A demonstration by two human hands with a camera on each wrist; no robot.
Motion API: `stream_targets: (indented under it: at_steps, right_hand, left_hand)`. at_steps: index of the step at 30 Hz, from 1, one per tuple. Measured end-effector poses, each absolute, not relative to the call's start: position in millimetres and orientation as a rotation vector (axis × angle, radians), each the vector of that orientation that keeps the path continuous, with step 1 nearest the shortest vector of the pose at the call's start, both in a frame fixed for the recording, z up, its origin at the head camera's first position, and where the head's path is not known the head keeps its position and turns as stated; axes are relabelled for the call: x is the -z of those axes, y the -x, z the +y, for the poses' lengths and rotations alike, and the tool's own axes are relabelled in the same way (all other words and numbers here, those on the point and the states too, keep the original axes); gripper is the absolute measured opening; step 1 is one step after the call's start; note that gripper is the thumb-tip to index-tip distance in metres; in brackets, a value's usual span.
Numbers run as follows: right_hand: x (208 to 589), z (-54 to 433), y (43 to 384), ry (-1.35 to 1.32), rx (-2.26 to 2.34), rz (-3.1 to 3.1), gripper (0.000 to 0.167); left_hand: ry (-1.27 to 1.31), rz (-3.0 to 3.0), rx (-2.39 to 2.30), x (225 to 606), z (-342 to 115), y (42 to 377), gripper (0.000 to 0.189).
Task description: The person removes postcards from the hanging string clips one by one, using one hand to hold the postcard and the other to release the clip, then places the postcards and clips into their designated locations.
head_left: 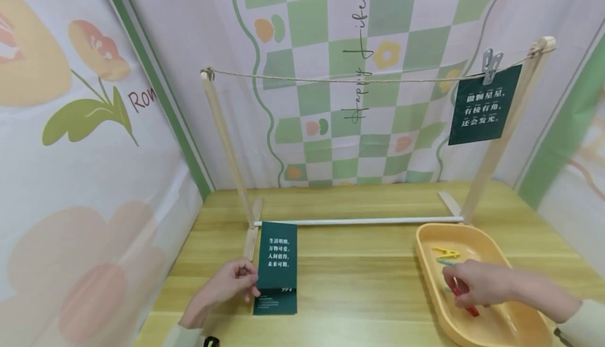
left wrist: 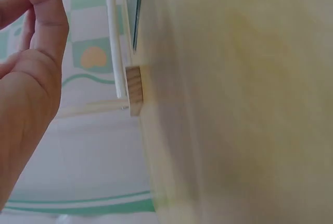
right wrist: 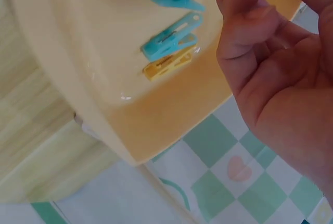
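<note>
Two dark green cards [head_left: 278, 252] with white writing lie overlapping on the table at left. My left hand [head_left: 233, 282] hovers at their left edge with fingers loosely bent; it holds nothing that I can see. Over the yellow tray [head_left: 437, 310], my right hand [head_left: 487, 284] pinches a red clothespin [head_left: 471, 311], partly hidden by the fingers. Blue clothespins [right wrist: 171, 36] and a yellow clothespin [right wrist: 169, 63] lie in the tray near that hand. Another green card [head_left: 484, 108] hangs from the string [head_left: 331, 80] at right, held by a grey clothespin [head_left: 490, 66].
A wooden frame stands across the back of the table, with a left post [head_left: 229, 153], a right post [head_left: 493, 153] and a white bar [head_left: 359, 221] low between them. Its foot [left wrist: 134, 89] shows in the left wrist view. Printed curtains [head_left: 331, 137] surround the table.
</note>
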State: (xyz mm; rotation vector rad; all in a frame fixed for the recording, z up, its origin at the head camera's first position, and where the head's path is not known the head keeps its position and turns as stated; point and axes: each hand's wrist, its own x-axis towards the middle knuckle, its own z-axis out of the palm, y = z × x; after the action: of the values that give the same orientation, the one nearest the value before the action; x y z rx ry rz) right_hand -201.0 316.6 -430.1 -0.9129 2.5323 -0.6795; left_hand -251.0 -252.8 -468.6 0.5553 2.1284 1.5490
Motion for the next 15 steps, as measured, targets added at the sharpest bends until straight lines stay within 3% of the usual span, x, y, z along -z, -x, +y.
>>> stream_targets:
  at_steps: [15]
  right_hand:
    - [437.4, 309.7, 194.6, 0.724, 0.599, 2.535, 0.029]
  left_hand:
    - [-0.327, 1.980, -1.523, 471.1, -260.8, 238.0, 0.014]
